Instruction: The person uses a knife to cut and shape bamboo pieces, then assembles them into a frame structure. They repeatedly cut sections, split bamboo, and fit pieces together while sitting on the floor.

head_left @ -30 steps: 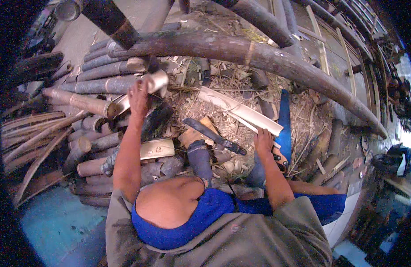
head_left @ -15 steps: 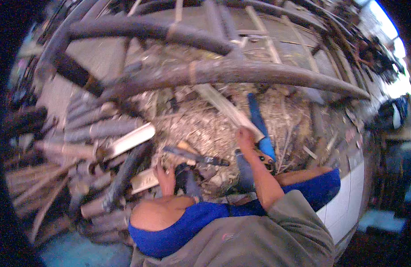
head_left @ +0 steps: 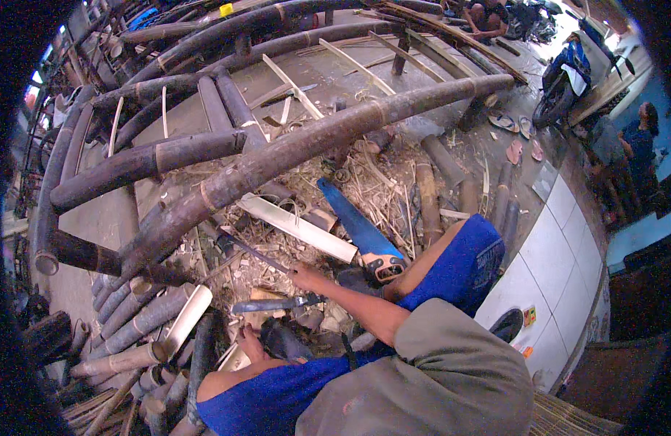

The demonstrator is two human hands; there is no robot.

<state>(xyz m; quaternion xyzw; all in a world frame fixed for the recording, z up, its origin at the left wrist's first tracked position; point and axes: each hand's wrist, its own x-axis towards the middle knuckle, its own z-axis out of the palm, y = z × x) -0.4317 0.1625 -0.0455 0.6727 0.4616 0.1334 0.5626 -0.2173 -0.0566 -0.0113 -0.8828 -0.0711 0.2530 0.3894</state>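
Note:
My right hand is closed around one end of a thin dark strip, which slants away to the left over the shavings. Low beside my left foot, my left hand rests against a pale split bamboo piece; its fingers look loosely apart, partly hidden. Between the hands lies a big knife with a dark handle. Farther off, a pale bamboo slat lies on the shavings. Beside it is a hand saw with a blue blade and an orange-and-black handle.
A frame of thick dark bamboo poles spans the space ahead. Cut bamboo lengths are piled at left. White floor tiles, sandals and a motorcycle are at right. Other people are in the background.
My right hand has let go of the pale slat beside the saw and now grips the thin dark strip farther left. The view has swung, showing more of the pole frame.

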